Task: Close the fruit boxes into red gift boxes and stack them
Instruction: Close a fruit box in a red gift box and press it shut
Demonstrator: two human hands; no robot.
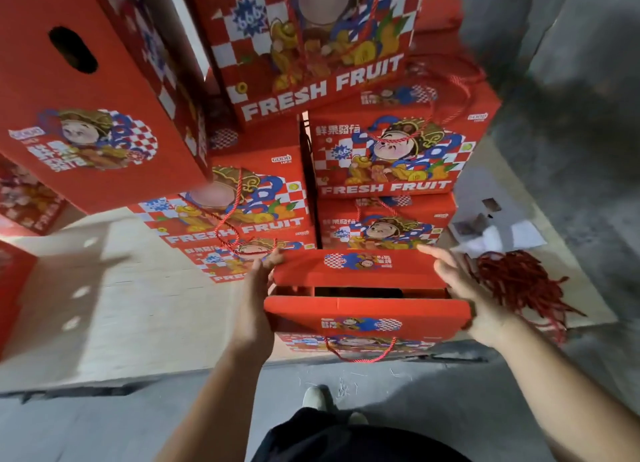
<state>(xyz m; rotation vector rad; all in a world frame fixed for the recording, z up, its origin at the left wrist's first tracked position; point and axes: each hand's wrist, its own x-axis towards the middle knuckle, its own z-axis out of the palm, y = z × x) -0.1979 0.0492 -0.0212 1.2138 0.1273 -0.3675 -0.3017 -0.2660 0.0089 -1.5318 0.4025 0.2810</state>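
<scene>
At the near edge of the wooden pallet (114, 288), gift box (367, 309) sits with flaps half-shut. My left hand (258, 298) and right hand (460, 288) flank it, fingers straight, loosely together. Closing step; next I'd press both flaps flat, then lift onto the stack (384, 156).

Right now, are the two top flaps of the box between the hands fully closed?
No, a dark gap shows between the far flap and the near flap of the box.
</scene>
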